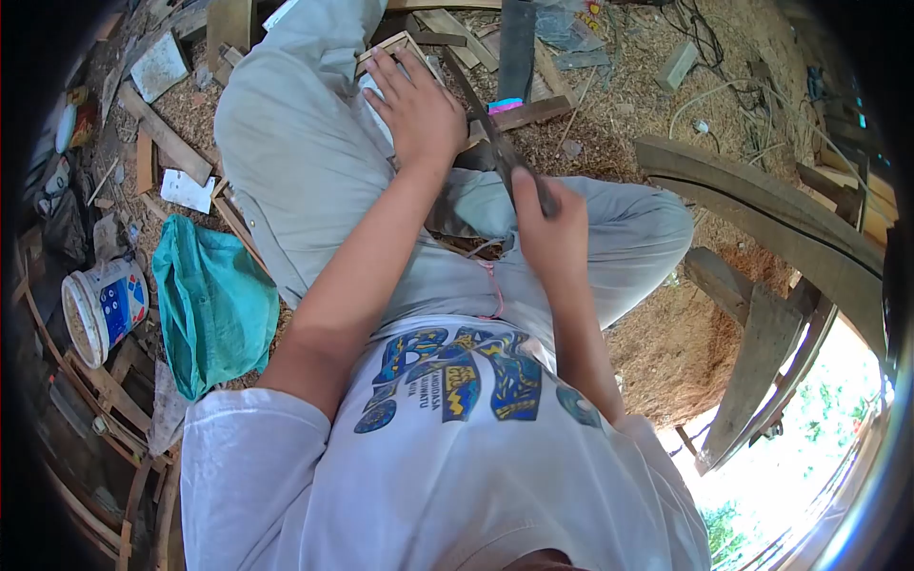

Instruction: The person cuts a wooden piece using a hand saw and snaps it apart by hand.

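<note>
My left hand (419, 114) rests palm down on a small light wooden frame (401, 40) beyond my folded legs. Its fingers are spread across the wood and hold it; the thumb is hidden. In my right hand (552, 224) I grip the near end of a long, dark, narrow tool (490, 124), perhaps a file or a blade; its exact kind is unclear. The tool slants up and left, its far end close to the right side of the wooden frame. Whether they touch, I cannot tell.
Sawdust and wood offcuts (162, 133) cover the ground. On the left lie a teal sack (209, 305) and a white bucket (105, 309) tipped on its side. Curved timber pieces (762, 209) stand at right. A cable (714, 95) trails at upper right.
</note>
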Available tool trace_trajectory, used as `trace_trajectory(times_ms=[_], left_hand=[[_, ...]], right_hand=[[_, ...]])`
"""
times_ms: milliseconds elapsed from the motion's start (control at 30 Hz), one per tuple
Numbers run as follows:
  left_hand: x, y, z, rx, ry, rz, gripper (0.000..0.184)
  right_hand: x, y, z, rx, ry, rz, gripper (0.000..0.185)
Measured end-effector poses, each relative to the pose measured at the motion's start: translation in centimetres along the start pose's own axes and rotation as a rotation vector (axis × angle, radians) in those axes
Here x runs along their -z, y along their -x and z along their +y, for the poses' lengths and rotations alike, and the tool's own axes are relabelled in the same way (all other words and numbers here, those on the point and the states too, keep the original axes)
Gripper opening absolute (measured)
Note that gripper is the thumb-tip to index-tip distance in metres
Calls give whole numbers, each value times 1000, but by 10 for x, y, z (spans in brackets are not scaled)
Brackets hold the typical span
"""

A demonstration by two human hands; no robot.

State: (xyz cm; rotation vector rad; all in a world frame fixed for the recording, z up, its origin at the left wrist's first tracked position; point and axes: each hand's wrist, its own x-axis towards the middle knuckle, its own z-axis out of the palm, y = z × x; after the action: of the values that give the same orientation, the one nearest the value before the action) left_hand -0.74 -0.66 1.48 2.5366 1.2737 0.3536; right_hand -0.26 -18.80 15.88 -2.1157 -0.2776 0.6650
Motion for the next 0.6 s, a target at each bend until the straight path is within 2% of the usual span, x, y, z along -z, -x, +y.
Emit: trace_trajectory(times_ms=[67, 100, 167, 200, 267, 300, 367, 400, 500, 600], left_hand=[[4, 5, 2, -2, 3, 8, 75], [5, 5, 3, -11, 14, 6, 74], [2, 5, 3, -13, 24, 2, 72], [0, 4, 1, -11, 31, 1, 71], [-1, 2, -1, -1, 45, 2, 71], [0, 0, -1, 1, 64, 11, 71], [1, -5, -2, 8, 81, 17, 71], [2, -5, -2, 22, 103, 14, 72], [1, 2, 0, 2, 56, 18, 72], [-4, 1, -1, -14, -12, 32, 76]], right_hand=[[-3, -15, -3, -131, -84, -49, 40], [1, -3, -2, -132, -85, -47, 40], [12, 38, 5, 34, 44, 3, 41], [16, 43, 5, 32, 46, -1, 41], [21, 51, 1, -176, -21, -12, 42], [13, 42, 0, -176, -27, -13, 42], [-8, 13, -2, -4, 59, 17, 43], [-5, 14, -2, 3, 59, 13, 43], [17, 30, 4, -138, -68, -15, 45], [41, 68, 10, -193, -54, -32, 45]])
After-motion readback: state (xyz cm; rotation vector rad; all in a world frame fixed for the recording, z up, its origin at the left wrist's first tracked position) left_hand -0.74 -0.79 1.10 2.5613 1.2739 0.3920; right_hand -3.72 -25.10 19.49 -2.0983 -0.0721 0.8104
